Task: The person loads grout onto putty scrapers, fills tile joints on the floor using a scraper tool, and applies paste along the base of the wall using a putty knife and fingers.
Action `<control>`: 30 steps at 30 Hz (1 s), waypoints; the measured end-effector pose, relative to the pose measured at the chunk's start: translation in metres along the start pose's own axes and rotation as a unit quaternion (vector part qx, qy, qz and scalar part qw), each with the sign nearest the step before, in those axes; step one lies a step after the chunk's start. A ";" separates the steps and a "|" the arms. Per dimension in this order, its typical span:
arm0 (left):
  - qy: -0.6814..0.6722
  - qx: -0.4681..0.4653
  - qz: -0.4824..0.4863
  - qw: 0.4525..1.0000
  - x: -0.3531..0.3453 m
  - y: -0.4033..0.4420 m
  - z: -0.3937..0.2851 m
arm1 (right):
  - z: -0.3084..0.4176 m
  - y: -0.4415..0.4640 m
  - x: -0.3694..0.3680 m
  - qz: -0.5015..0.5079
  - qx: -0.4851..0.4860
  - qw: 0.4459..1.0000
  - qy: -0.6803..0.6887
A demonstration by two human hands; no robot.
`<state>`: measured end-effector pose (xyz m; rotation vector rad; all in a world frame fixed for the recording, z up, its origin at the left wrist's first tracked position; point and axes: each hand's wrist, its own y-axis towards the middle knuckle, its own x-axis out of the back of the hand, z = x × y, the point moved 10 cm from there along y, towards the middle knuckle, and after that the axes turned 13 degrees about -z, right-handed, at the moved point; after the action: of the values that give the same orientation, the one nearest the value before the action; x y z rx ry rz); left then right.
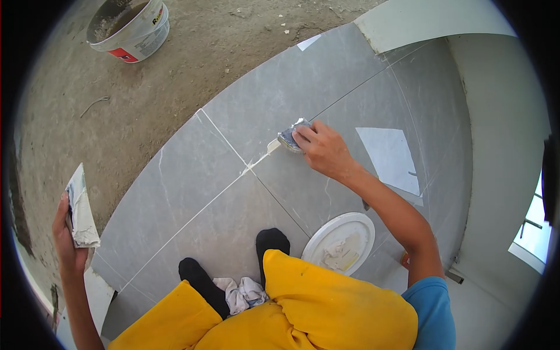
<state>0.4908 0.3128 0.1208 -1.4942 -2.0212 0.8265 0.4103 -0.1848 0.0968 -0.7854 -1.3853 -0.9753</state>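
Note:
My left hand (65,239) is closed around a flat plate (85,216) loaded with white grout, raised off to the left near the tile edge. My right hand (325,150) grips a small grey grout spreader (289,139) with white paste on its edge. The spreader rests on a joint between grey floor tiles (192,160). Wet white grout (273,146) lies along that joint beside it. Nearby, a tile crossing (249,167) has white grout in some of its lines, while other joints look dark.
A white bucket (140,46) stands on the rough ground (151,87) at upper left. A round white lid (367,239) with grout on it lies near my right knee. A crumpled rag (240,296) sits between my black-socked feet. A pale wall (496,146) borders the right side.

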 end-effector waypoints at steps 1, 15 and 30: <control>-0.010 -0.006 -0.001 1.000 0.004 0.003 0.001 | -0.005 -0.010 -0.006 0.007 -0.002 1.000 -0.001; -0.054 -0.063 -0.047 0.995 0.042 -0.006 -0.025 | -0.094 -0.032 -0.001 0.128 -0.123 0.984 -0.028; -0.024 -0.069 0.037 0.997 0.027 -0.011 -0.026 | 0.100 -0.010 -0.046 0.088 -0.231 0.943 0.221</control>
<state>0.4939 0.3405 0.1478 -1.6494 -2.1072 0.7713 0.3616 -0.0948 0.0563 -0.9452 -0.6911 -1.2617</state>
